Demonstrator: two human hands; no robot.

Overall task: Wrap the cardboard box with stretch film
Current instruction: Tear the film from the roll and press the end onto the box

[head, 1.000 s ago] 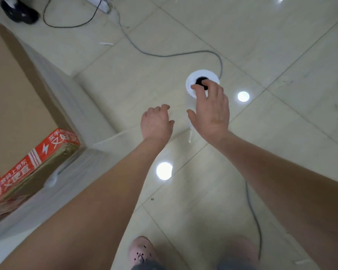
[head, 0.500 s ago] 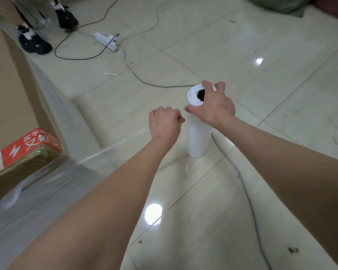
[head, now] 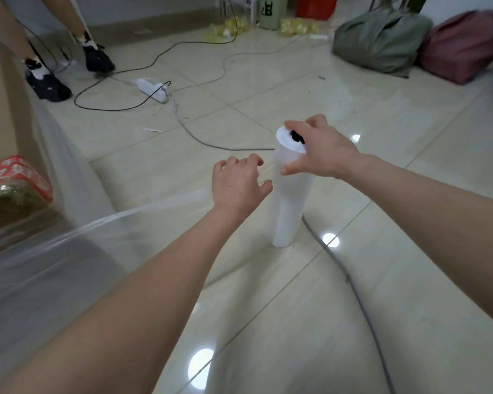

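Note:
A white roll of stretch film (head: 288, 206) stands upright on the tiled floor in the middle of the view. My right hand (head: 322, 150) grips its top rim, thumb on the side and fingers over the core hole. My left hand (head: 238, 184) hovers just left of the roll with fingers spread, close to the roll's side. A sheet of clear film (head: 120, 220) stretches from the roll leftward to the cardboard box (head: 3, 115), which fills the left edge and carries red tape (head: 15, 177) at its corner under film.
A grey cable (head: 353, 288) runs along the floor past the roll's base. A white power strip (head: 154, 89) and black cords lie further back. Another person's feet in dark shoes (head: 49, 85) stand beside the box. Green and maroon bags (head: 382, 41) sit at the back right.
The view has tilted up from the floor. My right hand has gone from resting on the roll's top to gripping its rim. My left hand has opened from a loose fist beside the roll.

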